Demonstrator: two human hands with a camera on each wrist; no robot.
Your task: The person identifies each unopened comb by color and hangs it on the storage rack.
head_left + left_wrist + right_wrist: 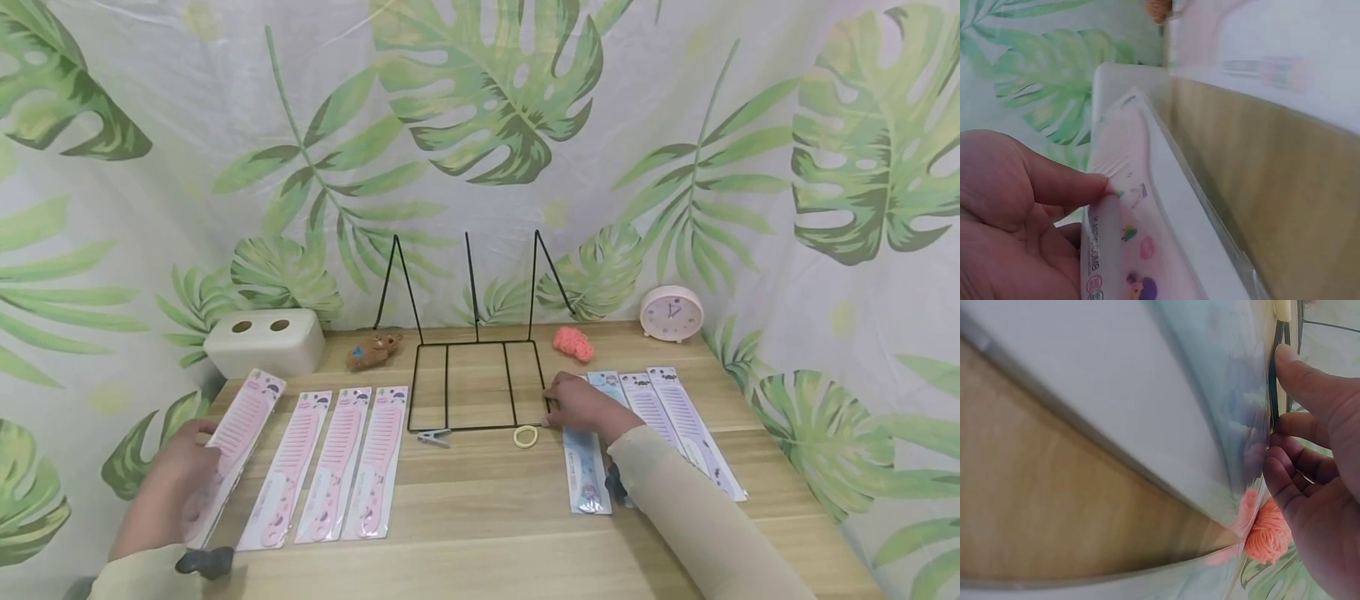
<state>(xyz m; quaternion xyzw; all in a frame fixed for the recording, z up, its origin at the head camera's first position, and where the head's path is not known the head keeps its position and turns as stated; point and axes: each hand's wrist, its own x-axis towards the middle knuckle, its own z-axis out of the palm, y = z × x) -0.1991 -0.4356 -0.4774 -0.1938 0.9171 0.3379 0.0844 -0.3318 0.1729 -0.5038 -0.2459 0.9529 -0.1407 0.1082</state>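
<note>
At the table's [480,517] left edge, the left hand [176,479] holds the leftmost pink packaged comb [238,442], thumb pinching its card; the fingers beneath are hidden. In the left wrist view the card's lower end is cut off, and only "COMB" reads on its print [1093,256]. Three more pink combs [333,462] lie just beside it. The right hand [581,408] rests on the first blue packaged comb [585,471], fingers loosely curled at the black wire rack's [476,383] front corner; whether they grip the wire is unclear. The blue packs' print is too blurred to read.
</note>
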